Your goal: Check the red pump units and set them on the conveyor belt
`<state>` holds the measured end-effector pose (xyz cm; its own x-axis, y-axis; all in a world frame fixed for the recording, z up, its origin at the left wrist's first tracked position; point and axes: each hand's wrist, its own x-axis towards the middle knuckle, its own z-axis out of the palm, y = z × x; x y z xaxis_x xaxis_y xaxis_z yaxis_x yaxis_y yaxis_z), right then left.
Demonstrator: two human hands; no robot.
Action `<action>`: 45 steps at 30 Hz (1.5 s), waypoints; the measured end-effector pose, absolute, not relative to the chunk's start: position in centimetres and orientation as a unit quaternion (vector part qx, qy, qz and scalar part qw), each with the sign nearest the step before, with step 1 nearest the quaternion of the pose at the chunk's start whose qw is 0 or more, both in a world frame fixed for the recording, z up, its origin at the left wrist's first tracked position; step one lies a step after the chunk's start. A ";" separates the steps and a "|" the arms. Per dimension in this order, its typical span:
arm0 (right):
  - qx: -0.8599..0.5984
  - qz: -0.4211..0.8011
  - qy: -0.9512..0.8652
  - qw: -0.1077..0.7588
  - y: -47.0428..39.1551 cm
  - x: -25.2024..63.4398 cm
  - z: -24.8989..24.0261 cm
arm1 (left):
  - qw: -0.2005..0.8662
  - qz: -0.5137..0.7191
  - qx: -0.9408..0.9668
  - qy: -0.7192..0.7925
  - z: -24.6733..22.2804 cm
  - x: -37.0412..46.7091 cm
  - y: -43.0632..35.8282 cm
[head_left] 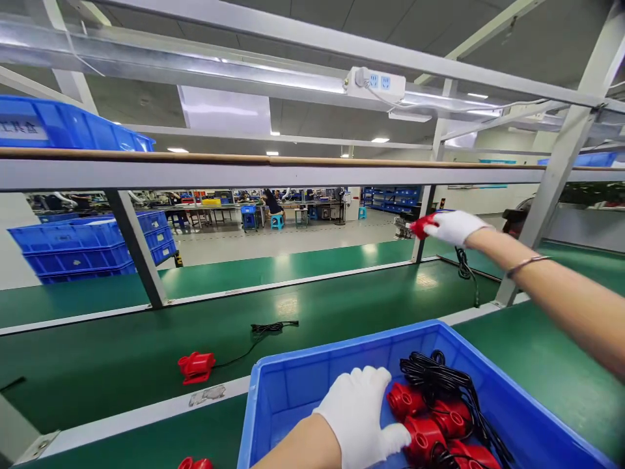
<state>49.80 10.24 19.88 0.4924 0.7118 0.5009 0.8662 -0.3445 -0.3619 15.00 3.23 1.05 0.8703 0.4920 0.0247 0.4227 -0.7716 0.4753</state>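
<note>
My right hand (455,228), in a white glove, is stretched out at the right above the green belt. Its fingers grip a small red pump (422,226); a bundled black cord (463,266) hangs below that hand. Inside a blue plastic bin (346,349) in front of me, my left hand (359,407), gloved too, has its fingers extended and its thumb apart, the thumb against the red pumps (424,438). Several of these lie in the bin's right half with coiled black cords (446,378). On the belt at the left sits another red pump (196,367) with its cord (267,328).
A metal frame post (137,251) and a shelf beam (293,174) cross in front of me. Stacked blue crates (83,251) stand beyond the green belt (229,332) at the left. Part of a red piece (195,464) shows at the bottom edge. A power strip (378,83) hangs overhead.
</note>
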 end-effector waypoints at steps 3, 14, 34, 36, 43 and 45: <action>-0.837 -0.022 -0.532 0.126 13.5 48.6 13.8 | 0.214 0.023 0.942 0.256 0.3 15.5 3.8; -0.775 0.139 -0.605 -0.120 18.4 45.2 2.8 | 0.179 -0.073 0.950 0.244 -1.4 16.3 5.2; -0.641 0.065 -0.763 -0.053 -3.9 34.6 -4.6 | 0.268 -0.100 0.928 0.240 0.8 13.7 4.5; -0.657 0.052 -0.752 0.007 -3.7 34.4 -2.0 | 0.296 -0.027 0.918 0.262 1.0 13.7 4.5; -0.703 0.023 -0.670 0.239 -5.8 33.7 10.2 | 0.468 0.264 0.806 0.248 3.9 15.3 3.3; -0.692 0.053 -0.651 0.306 -6.8 32.6 12.5 | 0.501 0.324 0.774 0.213 5.5 15.7 2.2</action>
